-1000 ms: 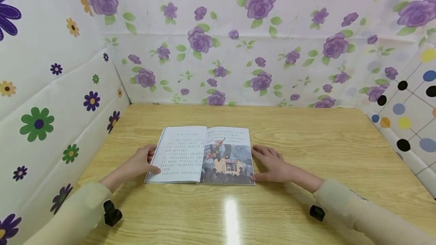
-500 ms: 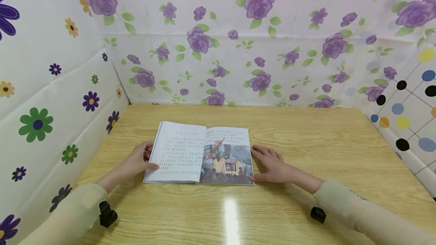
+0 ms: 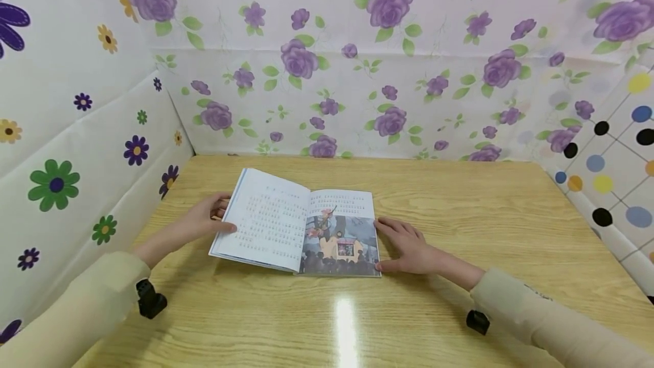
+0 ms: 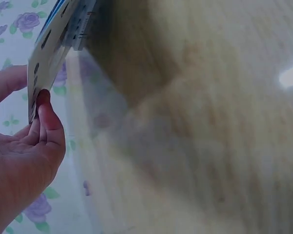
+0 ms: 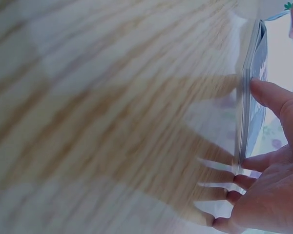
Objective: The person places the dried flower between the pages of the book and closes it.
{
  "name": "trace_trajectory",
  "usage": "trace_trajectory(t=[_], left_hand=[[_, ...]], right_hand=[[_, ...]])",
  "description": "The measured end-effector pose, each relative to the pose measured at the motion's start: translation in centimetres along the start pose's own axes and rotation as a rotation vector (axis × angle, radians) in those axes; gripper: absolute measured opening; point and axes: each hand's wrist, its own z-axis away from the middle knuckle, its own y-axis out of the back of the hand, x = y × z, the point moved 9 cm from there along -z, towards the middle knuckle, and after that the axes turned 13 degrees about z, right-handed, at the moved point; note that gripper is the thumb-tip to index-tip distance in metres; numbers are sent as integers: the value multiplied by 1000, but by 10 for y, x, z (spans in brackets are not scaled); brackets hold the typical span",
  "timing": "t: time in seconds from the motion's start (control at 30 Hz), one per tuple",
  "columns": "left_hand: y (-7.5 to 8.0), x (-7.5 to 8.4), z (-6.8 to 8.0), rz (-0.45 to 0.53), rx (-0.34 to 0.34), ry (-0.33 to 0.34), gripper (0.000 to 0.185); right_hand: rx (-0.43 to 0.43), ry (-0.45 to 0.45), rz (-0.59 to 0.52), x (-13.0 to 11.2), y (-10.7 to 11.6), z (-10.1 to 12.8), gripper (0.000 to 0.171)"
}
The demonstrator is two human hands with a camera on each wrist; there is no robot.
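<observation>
An open picture book (image 3: 276,214) lies on the table, its left page full of text and its right page holding text above a dark illustration. My left hand (image 3: 206,220) pinches the left side of the book, thumb on the page and fingers behind; that side is lifted off the table and tilted. In the left wrist view the left hand (image 4: 27,151) grips the book's edge (image 4: 44,68) between thumb and fingers. My right hand (image 3: 409,247) rests at the right edge, thumb on the page corner. In the right wrist view its thumb (image 5: 273,95) touches the book (image 5: 251,87), the fingers spread on the table.
The wooden table (image 3: 460,203) reaches back to a wall covering (image 3: 357,84) with purple roses. A flower-patterned sheet (image 3: 76,129) stands on the left, a dotted one (image 3: 623,169) on the right. Light glares off the table's front.
My left hand has raised the left side of the book off the table, moving up and slightly left. The right hand has stayed in nearly the same place.
</observation>
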Motion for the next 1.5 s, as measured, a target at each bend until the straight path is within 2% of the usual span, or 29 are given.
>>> trace_trajectory(t=[0.23,0.53,0.67,0.77,0.93,1.2,1.37,1.5], left_hand=[[0,37,-17,-19,-69,-12,82],[-7,91,-36,-128,-79,-41,74],[-10,108,-43,-162,-93,-64,75],[-14,120,-49,-213,-113,-102,65],[-18,135,-64,-358,-110,-200,33],[-30,150,-86,-472,-150,-388,25],[-44,159,-99,-490,-154,-450,15],[-62,164,-111,-465,-193,-478,13]], right_hand=[[9,-14,33,3,0,1,92],[27,-1,48,3,1,2,89],[35,5,50,2,2,1,89],[39,6,53,2,2,1,89],[43,12,56,2,2,1,88],[49,15,58,3,1,1,89],[49,17,49,3,0,1,89],[49,20,45,4,-1,1,89]])
